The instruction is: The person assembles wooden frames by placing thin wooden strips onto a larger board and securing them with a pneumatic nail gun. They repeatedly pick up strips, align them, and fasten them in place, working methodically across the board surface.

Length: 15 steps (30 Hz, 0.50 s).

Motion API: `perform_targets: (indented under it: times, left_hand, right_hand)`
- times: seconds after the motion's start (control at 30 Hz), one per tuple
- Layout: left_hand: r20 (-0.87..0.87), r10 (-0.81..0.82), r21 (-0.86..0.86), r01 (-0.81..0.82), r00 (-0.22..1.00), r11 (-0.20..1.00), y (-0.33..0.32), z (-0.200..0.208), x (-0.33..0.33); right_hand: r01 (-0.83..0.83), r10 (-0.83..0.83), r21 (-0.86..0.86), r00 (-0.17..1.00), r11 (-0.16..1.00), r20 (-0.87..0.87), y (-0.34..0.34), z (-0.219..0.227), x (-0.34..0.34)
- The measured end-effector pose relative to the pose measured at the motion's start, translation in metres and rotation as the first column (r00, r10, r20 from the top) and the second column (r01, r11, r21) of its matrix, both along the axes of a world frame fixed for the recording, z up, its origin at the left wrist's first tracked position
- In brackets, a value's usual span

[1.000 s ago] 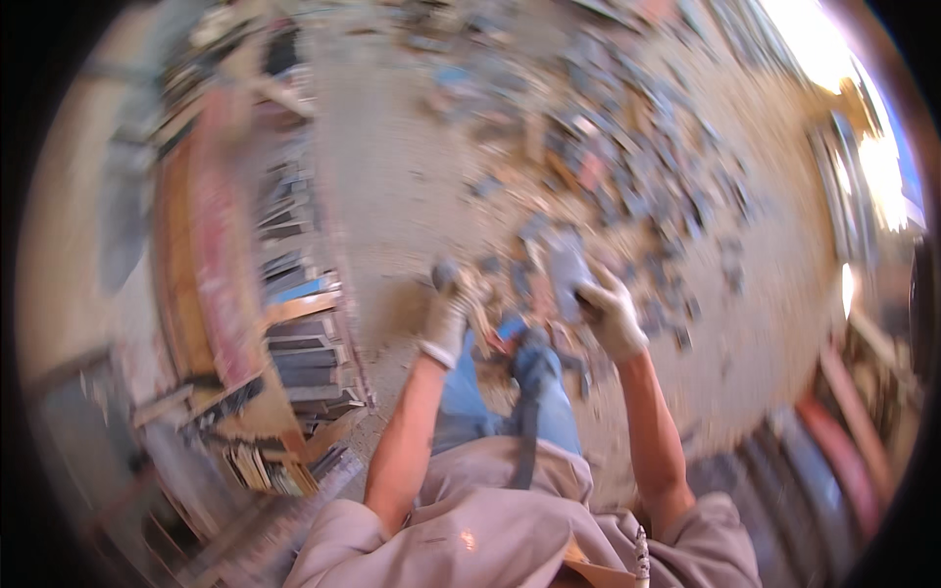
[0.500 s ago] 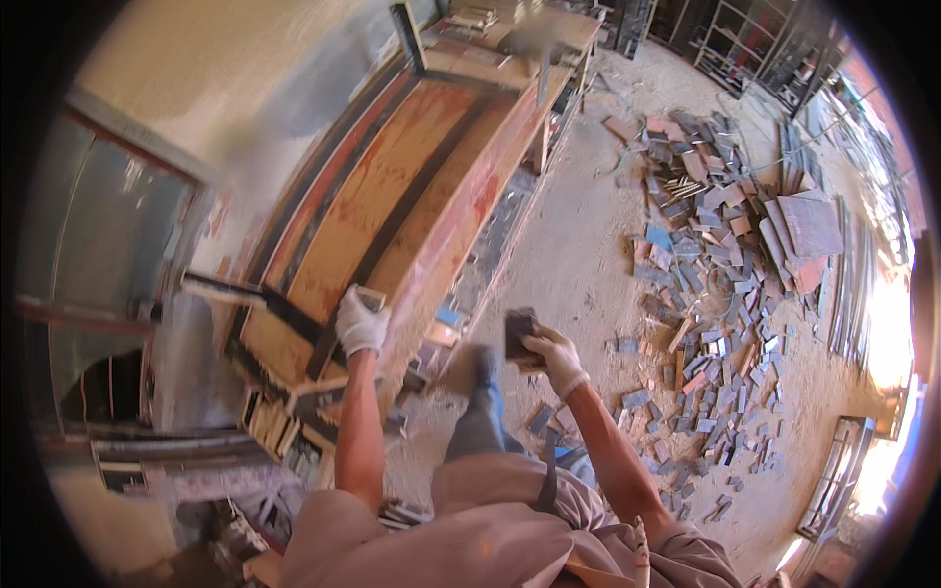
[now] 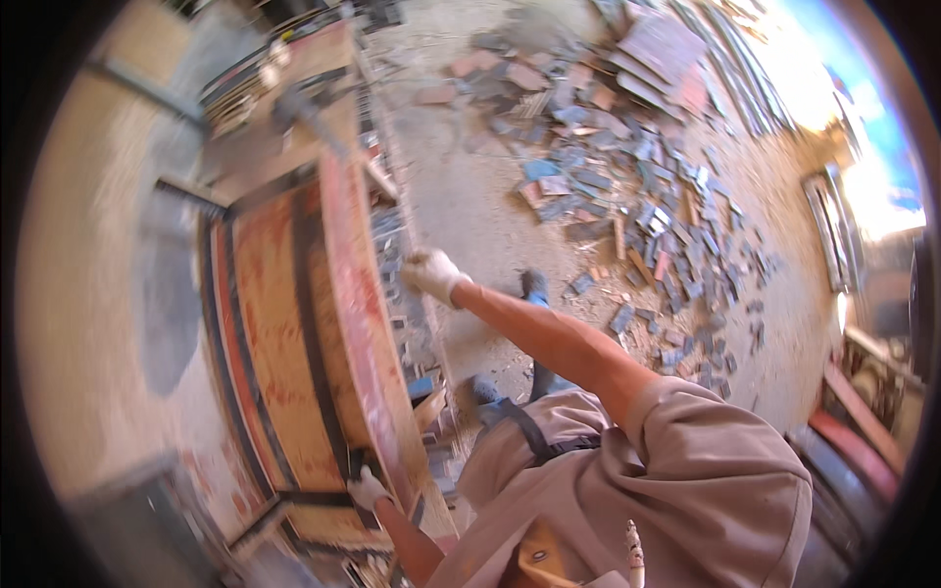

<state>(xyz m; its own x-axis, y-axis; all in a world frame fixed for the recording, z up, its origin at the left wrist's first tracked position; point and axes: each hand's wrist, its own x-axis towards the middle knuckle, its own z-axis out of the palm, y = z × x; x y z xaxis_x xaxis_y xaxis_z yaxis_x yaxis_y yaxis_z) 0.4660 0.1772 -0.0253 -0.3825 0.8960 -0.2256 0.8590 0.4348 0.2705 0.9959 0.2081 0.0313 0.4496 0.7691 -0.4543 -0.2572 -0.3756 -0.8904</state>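
My right hand (image 3: 431, 273), in a whitish work glove, is stretched forward over the outer side of a long wooden bench frame (image 3: 365, 323). Its fingers are curled closed and blurred; whatever they may hold does not show. Lower down, my left hand (image 3: 369, 489), also gloved, is at the near end of the frame, inside its raised side board. The fingers are bent round something dark that I cannot make out. Yellowish panels (image 3: 270, 343) with red stains and dark strips fill the frame. A hammer-like tool (image 3: 306, 116) shows blurred at its far end.
A wide heap of small dark and reddish blocks (image 3: 676, 225) covers the floor to the right. Larger flat sheets (image 3: 662, 49) are stacked behind it. A plastered wall (image 3: 98, 294) runs along the left. Scrap wood (image 3: 863, 402) lies at the right edge.
My view has swung to the right. My right hand has moved from the floor side toward the frame's side board; the dark block it held no longer shows. My left hand stays at the frame.
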Motion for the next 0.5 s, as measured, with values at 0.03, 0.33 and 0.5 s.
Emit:
perform_targets:
  times: [0.03,0.33,0.5]
  left_hand:
    - [-0.074,0.037,0.127,-0.027,0.997,0.991,-0.006,0.0,0.013]
    - [0.3,-0.237,0.029,0.239,0.924,0.971,0.03,0.005,0.343]
    - [0.511,-0.474,-0.027,0.565,0.717,0.825,0.096,-0.011,0.584]
  right_hand:
    - [-0.099,0.107,-0.102,0.991,0.99,0.081,-0.026,-0.025,0.021]
    - [0.481,-0.579,-0.627,0.814,0.612,0.059,-0.287,-0.176,0.23]
    - [0.543,-0.659,-0.653,0.747,0.529,0.087,-0.303,-0.193,0.356]
